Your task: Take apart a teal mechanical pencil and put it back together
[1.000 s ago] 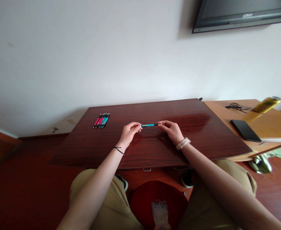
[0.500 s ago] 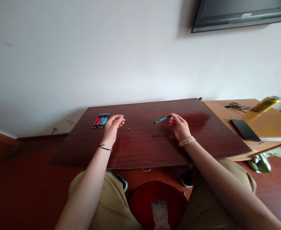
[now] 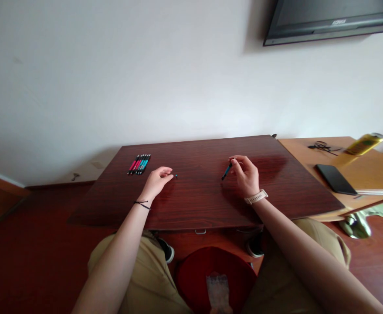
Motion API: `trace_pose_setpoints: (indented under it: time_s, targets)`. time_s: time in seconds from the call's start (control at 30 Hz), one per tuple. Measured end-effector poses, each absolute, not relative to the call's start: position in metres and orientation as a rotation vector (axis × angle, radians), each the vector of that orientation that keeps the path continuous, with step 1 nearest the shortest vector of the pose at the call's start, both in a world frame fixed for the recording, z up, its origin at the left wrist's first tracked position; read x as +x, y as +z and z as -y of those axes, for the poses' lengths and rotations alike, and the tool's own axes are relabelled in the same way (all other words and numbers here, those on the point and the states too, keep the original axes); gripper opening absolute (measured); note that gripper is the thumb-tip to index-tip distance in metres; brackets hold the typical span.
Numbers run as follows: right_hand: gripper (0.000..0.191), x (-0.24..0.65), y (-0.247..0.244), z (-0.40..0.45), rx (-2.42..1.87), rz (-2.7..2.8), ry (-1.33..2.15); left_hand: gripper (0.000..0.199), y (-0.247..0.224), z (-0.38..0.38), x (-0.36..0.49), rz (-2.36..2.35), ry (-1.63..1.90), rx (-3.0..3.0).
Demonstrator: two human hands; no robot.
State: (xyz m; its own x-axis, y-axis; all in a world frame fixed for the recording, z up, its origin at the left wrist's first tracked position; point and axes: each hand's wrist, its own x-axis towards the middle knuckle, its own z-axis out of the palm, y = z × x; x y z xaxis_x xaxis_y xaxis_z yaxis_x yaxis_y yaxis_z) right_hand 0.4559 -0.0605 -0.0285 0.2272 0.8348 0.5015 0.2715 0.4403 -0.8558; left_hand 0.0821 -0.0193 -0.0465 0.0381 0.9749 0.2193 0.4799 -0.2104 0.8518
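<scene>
My right hand (image 3: 246,175) pinches a blue and black pen (image 3: 226,170) near its upper end. The pen slants over the table with its other end pointing down and to the left. Low over the tabletop is my left hand (image 3: 157,179), its thumb and fingers slightly apart and nothing visible between them. Just beyond its fingertips lies a tiny blue-topped part (image 3: 176,176). A second small part is hidden by that hand. Farther left, a row of pink and blue pens (image 3: 139,164) lies side by side on the dark wooden table (image 3: 191,200).
A lighter side table (image 3: 374,168) adjoins on the right, with a black phone (image 3: 335,179), a coiled cable (image 3: 323,147) and a yellow can (image 3: 365,144). A television (image 3: 335,26) hangs on the wall. Below, a red stool (image 3: 191,274) holds a clear plastic bag (image 3: 218,290).
My left hand has lowered and moved right toward the small parts, covering one of them. In my right hand the pen has swung from nearly level to pointing steeply down.
</scene>
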Motion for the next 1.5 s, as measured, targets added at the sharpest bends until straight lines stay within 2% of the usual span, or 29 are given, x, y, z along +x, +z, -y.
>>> trace_pose_setpoints:
  time_s: [0.23,0.67,1.5]
  targets:
    - [0.035,0.453,-0.028,0.062,-1.118,1.392,0.554,0.033,-0.054,0.016,0.084,-1.519,1.032,1.824]
    - [0.036,0.455,-0.034,0.057,-1.150,1.403,0.554,0.013,-0.044,0.024,0.108,-1.630,0.978,2.246]
    - [0.038,0.453,-0.035,0.059,-1.149,1.406,0.561,0.008,-0.044,0.020,0.107,-1.738,0.895,2.323]
